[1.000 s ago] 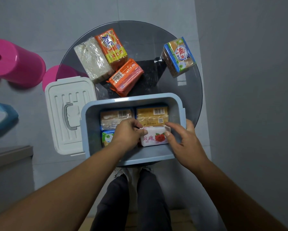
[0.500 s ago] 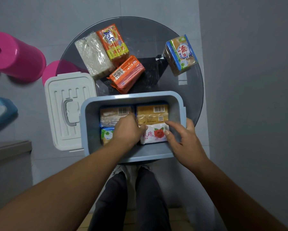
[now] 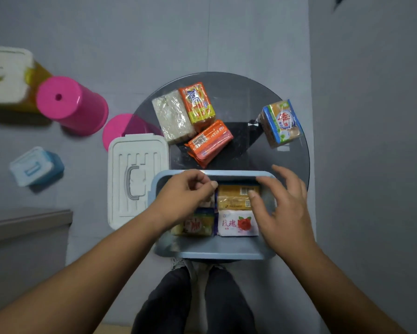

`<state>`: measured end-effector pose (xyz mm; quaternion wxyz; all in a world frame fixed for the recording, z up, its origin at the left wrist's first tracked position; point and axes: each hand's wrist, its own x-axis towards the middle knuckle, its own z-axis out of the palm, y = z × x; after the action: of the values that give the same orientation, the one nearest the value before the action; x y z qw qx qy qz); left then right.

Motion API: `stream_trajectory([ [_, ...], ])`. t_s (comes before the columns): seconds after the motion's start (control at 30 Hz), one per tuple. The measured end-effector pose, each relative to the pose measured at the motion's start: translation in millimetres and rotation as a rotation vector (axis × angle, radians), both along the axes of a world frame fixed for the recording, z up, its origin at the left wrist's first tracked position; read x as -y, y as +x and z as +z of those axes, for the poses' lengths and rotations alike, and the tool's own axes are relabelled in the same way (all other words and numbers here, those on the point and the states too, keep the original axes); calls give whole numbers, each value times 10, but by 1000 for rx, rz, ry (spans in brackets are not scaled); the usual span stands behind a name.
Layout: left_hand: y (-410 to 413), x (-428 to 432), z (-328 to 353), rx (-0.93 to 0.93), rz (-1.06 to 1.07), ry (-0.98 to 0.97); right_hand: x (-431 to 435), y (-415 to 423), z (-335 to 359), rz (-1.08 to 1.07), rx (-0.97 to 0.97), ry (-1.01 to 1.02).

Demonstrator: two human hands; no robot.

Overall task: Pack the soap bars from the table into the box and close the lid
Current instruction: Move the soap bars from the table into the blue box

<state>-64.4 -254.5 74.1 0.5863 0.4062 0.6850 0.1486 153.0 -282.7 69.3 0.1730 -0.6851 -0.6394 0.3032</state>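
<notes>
Head-worn view, looking steeply down, close over glass table [image 3: 287, 165]

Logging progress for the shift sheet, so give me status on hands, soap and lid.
Left hand and right hand empty over blue box. Four soap packs still on glass table. White lid off, beside the box.

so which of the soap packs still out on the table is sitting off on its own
The blue-edged soap pack at the table's right edge. The clear-wrapped pack and both orange packs cluster together at the left.
</notes>
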Motion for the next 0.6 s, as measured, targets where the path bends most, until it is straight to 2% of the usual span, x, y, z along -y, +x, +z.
stream_trajectory([
  [0.1,-184,-235,108,29,130,111,-396,-232,147,15,-94,6],
  [0.23,-461,-620,-48,-28,289,126,-1031,-584,136,-136,-322,-166],
  [0.43,-609,-1038,-636,-65,221,-96,-1709,-915,-612,-583,-476,-711],
  [0.5,-575,-1103,-779,-34,197,-198,-1737,-982,-770,-645,-508,-776],
  [0.6,-514,-1144,-876,86,243,-358,-1746,-983,-958,-541,-477,-707],
])
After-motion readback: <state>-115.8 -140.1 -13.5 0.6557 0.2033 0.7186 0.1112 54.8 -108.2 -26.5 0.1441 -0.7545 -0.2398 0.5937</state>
